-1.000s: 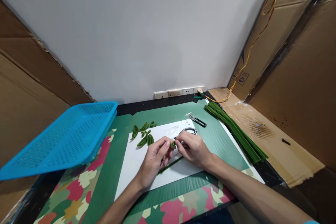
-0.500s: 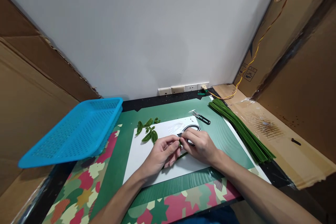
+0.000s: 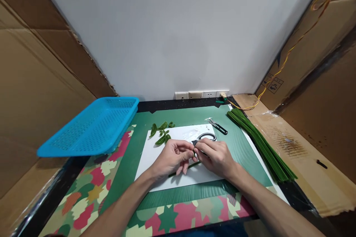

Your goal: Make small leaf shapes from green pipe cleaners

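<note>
My left hand (image 3: 172,157) and my right hand (image 3: 215,156) meet over a white paper sheet (image 3: 144,161), fingertips pinched together. Between them shows a small bit of green pipe cleaner, mostly hidden by the fingers. Under the hands, a straight green pipe cleaner (image 3: 191,165) lies across the paper. Black-handled scissors (image 3: 208,134) rest just beyond my right hand, partly covered by it. Leaf shapes of bent green pipe cleaner (image 3: 160,140) sit at the paper's far left corner, past my left hand.
A blue perforated basket (image 3: 91,152) stands at the left. Black thread snips (image 3: 219,127) lie behind the paper on the green mat (image 3: 241,163). A thick bundle of green pipe cleaners (image 3: 261,144) is at the right. Cardboard walls flank the table; sockets (image 3: 195,95) line the back wall.
The view has turned slightly left, so everything appears shifted right. Both hands stay pinched together over the paper, with the fingers shifted a little.
</note>
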Tool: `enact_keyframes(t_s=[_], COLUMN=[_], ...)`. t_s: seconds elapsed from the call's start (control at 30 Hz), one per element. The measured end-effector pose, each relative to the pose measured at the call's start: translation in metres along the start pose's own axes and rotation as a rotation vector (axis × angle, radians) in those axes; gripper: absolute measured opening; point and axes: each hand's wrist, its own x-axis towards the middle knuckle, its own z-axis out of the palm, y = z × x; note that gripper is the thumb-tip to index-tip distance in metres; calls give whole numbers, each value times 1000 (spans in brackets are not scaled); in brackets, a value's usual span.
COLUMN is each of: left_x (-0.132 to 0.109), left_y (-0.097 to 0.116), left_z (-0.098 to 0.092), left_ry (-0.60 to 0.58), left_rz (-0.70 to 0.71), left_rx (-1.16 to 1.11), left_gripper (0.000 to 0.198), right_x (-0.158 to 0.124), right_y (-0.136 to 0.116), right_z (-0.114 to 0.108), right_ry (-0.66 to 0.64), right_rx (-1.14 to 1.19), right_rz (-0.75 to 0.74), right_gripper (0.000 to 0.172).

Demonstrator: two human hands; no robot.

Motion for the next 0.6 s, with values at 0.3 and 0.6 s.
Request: enact_keyframes(t_s=[0.3,0.6], left_x=[-2,0], left_y=[-2,2], left_z=[1,2], left_ry=[26,36], left_rz=[13,58], left_rx=[-9,50], left_gripper=[37,38], right_x=[-3,-2], right_y=[-5,-2], right_z=[-1,3], right_ry=[13,16], right_rx=[-25,-104], right_rz=[-25,-55], right_gripper=[20,24])
